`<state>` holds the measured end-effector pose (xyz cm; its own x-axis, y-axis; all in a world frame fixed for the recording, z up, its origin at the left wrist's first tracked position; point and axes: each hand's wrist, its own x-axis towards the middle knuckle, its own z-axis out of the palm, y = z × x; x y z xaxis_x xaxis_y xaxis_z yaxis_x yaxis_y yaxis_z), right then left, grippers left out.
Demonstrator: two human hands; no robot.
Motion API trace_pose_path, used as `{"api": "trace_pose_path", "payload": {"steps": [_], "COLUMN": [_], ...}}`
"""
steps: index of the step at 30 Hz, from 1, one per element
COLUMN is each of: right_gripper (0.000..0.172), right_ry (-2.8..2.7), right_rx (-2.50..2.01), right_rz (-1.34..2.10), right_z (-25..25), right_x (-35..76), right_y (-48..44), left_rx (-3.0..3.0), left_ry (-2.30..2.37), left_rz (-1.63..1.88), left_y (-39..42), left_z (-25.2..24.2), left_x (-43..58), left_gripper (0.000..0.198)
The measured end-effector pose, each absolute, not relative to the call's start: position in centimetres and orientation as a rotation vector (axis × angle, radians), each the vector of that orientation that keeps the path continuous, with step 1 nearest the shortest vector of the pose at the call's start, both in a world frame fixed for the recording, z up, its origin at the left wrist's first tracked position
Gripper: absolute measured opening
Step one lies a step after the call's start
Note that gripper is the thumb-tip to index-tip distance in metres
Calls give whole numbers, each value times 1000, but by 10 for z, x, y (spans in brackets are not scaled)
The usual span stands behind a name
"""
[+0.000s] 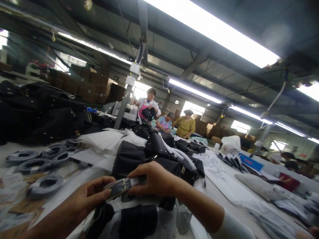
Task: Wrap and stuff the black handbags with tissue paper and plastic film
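Between my two hands is a coiled dark strap with a metal buckle, wrapped in clear plastic. My left hand pinches its left end between thumb and fingers. At the other end, my right hand grips the strap near a white band, its fingers closed. Just below lies a black bag, partly covered by clear plastic. Beyond my hands sit several black bags in a heap. To the left, coiled straps in plastic lie on the table.
White sheets are stacked behind the coils. A large pile of black material fills the left side. A grey post rises from the table. Several co-workers, one in a pink apron, are at the far end. A blue box stands right.
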<state>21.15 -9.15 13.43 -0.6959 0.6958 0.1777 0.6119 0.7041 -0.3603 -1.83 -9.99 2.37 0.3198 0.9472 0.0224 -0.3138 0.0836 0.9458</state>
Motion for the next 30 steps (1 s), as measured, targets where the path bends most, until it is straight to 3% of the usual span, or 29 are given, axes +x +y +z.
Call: {"api": "trace_pose_path", "payload": {"steps": [12,18,23,27,30], "right_gripper": [34,63,39,32,31], "right_ry": [-2485,-2580,-2706,-2691,-2714], "right_rx": [-1017,-960,-903,-906,-942], "right_rz": [505,310,360,330,311], "right_z": [131,134,134,137,142], "right_x": [233,205,186,184,180], "right_y": [-83,-99,-101,-96,-94], "left_rx": [924,1008,1209,1240,1238], "left_ry": [798,708,698,732,813], "left_rz": [1220,1199,1187,1171,1175], "left_y": [-96,-91,-91,-95,-100], "left_z": [12,13,2,-15,-17], "left_x": [-24,-17,-22,-32,-33], "left_gripper": [57,53,45,60,46]}}
